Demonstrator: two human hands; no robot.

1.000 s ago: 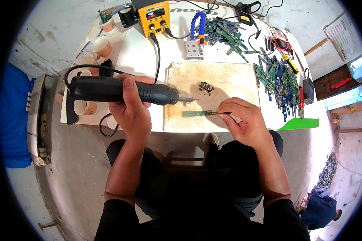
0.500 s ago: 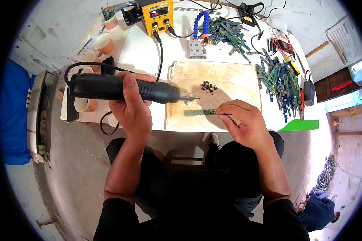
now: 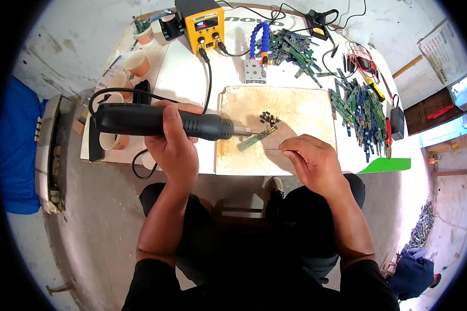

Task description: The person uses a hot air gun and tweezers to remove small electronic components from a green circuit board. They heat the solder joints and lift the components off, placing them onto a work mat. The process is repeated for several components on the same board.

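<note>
My left hand (image 3: 174, 132) is wrapped round the black handle of a hot air gun (image 3: 207, 123), held level with its metal nozzle pointing right. Just past the nozzle tip, a narrow green circuit board strip (image 3: 251, 142) lies slanted on the worn, tan work board (image 3: 306, 103). Its upper end reaches a small heap of dark, block-like parts (image 3: 267, 117). To the right of the strip, my right hand (image 3: 314, 158) pinches a thin pointed metal tool (image 3: 272, 150). The tool's tip is apart from the strip; its rear is hidden in the hand.
A yellow hot air station (image 3: 206, 31) stands at the back, its cable running to the gun. Piles of circuit board strips (image 3: 366, 111) lie right and at the back. Paper cups (image 3: 136, 63) line the left edge. A metal block with a blue flexible hose (image 3: 254, 70) sits behind the board.
The strip, earlier level by my right fingertips, now lies tilted with its right end up by the small parts. The thin tool now shows alone in my right hand. The gun has shifted slightly.
</note>
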